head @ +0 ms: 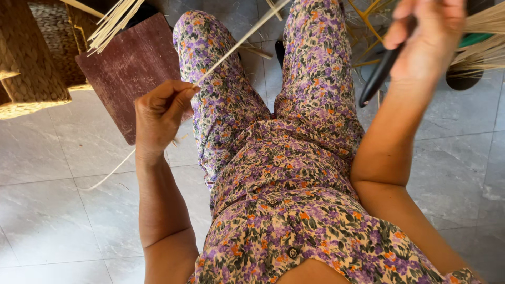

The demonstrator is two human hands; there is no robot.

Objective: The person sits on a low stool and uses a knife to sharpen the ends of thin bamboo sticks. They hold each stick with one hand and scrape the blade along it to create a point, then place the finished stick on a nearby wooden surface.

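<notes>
Your left hand pinches one pale reed strip running over your knee; your right hand grips one black-handled tool. One reddish board and woven baskets crowd the left, with bare floor tiles open nearer you.

The left hand is raised with the forearm upright, its back turned to the camera, thumb and forefinger pinched together. The right hand is lifted higher and further out, fingers curled into a closed grip, the forearm angled upward from the elbow
</notes>
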